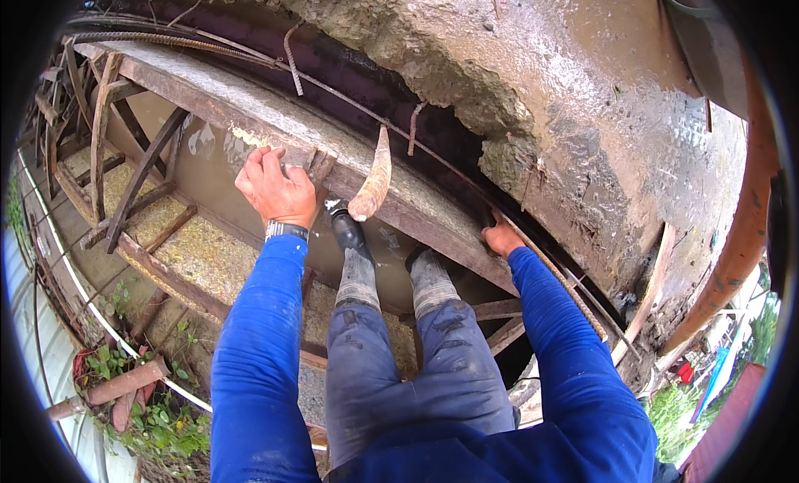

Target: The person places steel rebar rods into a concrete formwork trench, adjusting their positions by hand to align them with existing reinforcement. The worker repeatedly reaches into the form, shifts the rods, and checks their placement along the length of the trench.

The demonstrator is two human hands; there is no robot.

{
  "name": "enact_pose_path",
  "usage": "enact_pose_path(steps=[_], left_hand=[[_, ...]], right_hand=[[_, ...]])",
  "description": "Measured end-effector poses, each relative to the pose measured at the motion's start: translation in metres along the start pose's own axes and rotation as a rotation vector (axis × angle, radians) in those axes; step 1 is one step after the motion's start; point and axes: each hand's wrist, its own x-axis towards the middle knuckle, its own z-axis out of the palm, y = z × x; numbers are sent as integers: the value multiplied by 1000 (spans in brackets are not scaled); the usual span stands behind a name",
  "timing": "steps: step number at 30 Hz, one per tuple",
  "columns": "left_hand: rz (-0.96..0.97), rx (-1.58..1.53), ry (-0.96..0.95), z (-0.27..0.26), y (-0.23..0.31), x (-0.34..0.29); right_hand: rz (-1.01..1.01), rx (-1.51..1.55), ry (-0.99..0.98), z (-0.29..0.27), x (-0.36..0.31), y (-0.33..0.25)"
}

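Note:
My left hand [279, 188] is at the side of a long wooden board [200, 108], fingers curled against its face; anything inside them is hidden. Just right of it, a short wooden block [320, 164] stands against the board. A curved, tapered, brownish piece [374, 179] crusted with grey lies across the board's top, its thick end toward me. Farther right, my right hand [502, 235] reaches over the concrete strip [424, 196] beside the board. Its fingers bend down at the gap next to a steel rebar [466, 179], and what they grip is hidden.
Muddy water [196, 150] lies below the board, where my boots [354, 233] stand. Wooden braces [141, 163] rise at the left. Bent rebar ends [293, 59] stick up from the gap. Wet, broken concrete [599, 133] borders the far side, with an orange-brown pipe [732, 250] at right.

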Motion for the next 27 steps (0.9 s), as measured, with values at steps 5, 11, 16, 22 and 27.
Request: enact_pose_path(steps=[5,11,16,22,27], left_hand=[[-10,56,1,-9,-18,-5],[-19,28,-4,-2,-11,-4],[-4,24,-1,-4,-16,-5],[12,-8,9,0,-12,-1],[21,-6,60,1,-25,-7]], right_hand=[[-191,-153,11,-12,-44,-10],[1,-225,4,-41,-70,17],[81,-183,-121,-41,-32,-43],[-245,-81,166,-16,-38,6],[23,7,19,-41,-89,-13]])
